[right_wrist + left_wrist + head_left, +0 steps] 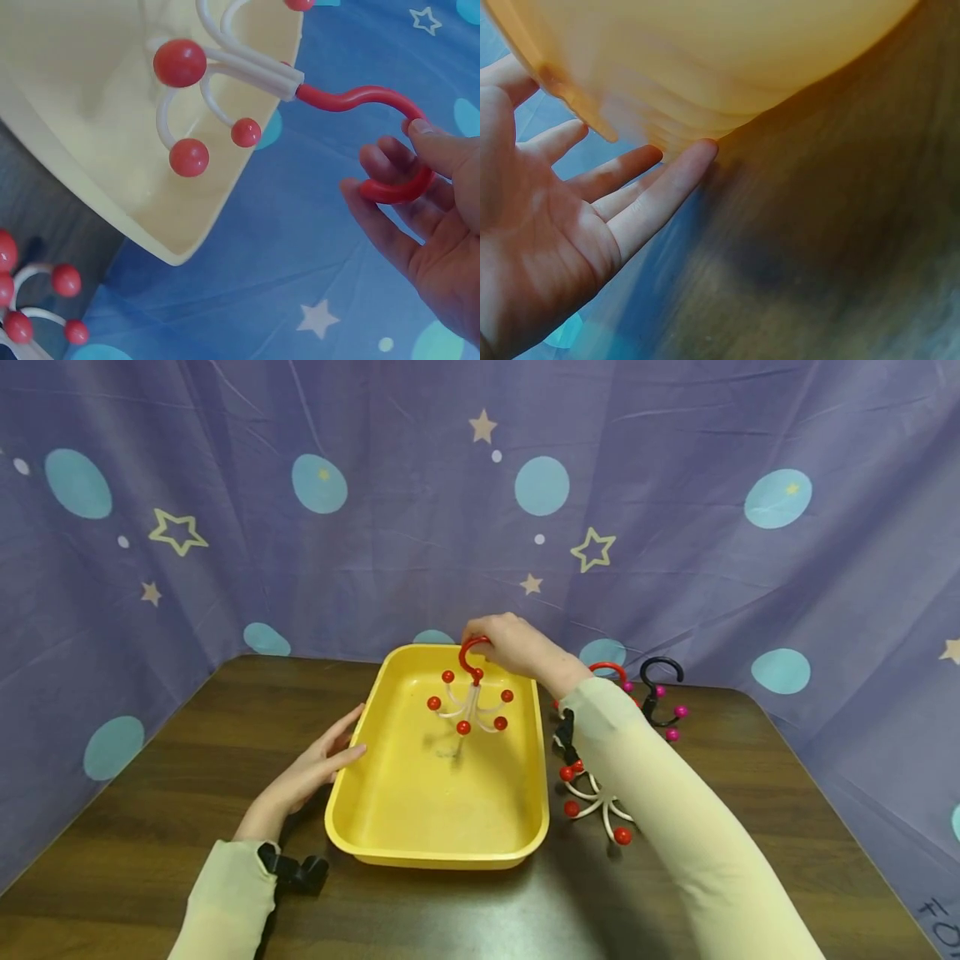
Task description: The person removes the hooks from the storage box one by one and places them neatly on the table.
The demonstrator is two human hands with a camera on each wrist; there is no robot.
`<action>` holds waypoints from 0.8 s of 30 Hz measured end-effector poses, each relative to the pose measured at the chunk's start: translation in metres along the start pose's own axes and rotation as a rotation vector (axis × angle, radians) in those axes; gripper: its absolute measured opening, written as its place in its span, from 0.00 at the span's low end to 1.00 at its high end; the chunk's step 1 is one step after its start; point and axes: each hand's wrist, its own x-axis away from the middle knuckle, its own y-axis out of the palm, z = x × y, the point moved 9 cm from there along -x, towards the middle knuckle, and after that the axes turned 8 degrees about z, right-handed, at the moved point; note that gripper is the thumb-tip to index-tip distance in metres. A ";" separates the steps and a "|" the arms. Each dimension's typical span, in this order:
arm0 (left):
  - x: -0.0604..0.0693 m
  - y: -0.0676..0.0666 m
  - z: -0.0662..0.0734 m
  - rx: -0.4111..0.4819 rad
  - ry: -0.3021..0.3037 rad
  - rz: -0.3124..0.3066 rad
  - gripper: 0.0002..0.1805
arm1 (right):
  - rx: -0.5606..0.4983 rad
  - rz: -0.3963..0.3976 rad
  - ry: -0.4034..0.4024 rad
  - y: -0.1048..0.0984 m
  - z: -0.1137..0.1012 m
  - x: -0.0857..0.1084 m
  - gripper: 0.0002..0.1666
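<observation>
My right hand (517, 647) grips the red hook of a hook hanger (471, 703) and holds it above the yellow basin (437, 860). White curved arms tipped with red balls spread below that hook. In the right wrist view, the thumb and fingers of the right hand (442, 202) lie around the red curve of the hanger (360, 97). At the basin's left side, my left hand (307, 770) touches the rim and outer wall. The left wrist view has the left hand (547, 217) with fingers extended against the basin (727, 67).
Right of the basin, more hook hangers lie on the brown wooden table (750, 827). One has white arms and red balls (600, 802); another has a black hook and pink balls (662, 693). My right sleeve partly hides them. A purple curtain (420, 552) hangs behind the table.
</observation>
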 end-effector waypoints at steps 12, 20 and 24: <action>0.000 -0.001 -0.001 0.002 -0.004 -0.006 0.37 | -0.010 0.016 0.000 -0.033 -0.004 0.008 0.09; 0.000 -0.001 0.000 0.010 0.005 -0.011 0.36 | 0.012 0.089 -0.007 -0.055 -0.001 0.015 0.11; 0.000 0.000 0.001 0.016 0.008 -0.010 0.36 | 0.010 0.087 0.016 -0.062 0.004 0.022 0.11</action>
